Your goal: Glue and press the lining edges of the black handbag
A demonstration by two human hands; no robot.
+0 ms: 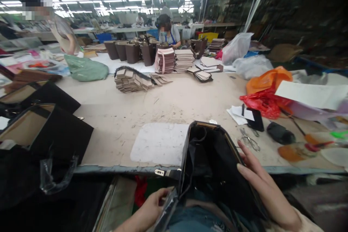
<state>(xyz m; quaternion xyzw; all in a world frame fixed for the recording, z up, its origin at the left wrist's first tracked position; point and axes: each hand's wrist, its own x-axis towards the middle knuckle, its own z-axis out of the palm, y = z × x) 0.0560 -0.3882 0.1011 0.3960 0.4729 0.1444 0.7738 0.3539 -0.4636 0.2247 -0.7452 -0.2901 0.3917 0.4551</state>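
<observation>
A black handbag (212,159) stands with its mouth open toward me at the table's front edge, its dark lining showing. My right hand (257,175) grips its right side, thumb at the rim and fingers along the outside. Low on the left, my left hand (152,206) is closed, its fingers curled at a strip wrapped in clear plastic (170,204) beside the bag; the fingertips are partly hidden. A dark strap with a metal plate (159,172) sticks out left from the bag. Beneath the bag's far left side lies a white sheet (160,143).
More black bags (62,134) stand at the left. Scissors (250,139), a black phone (255,119) and an orange bottle (293,152) lie at the right. Stacked pieces (130,79) and brown bags (133,52) are farther back. A co-worker (170,34) sits across the table.
</observation>
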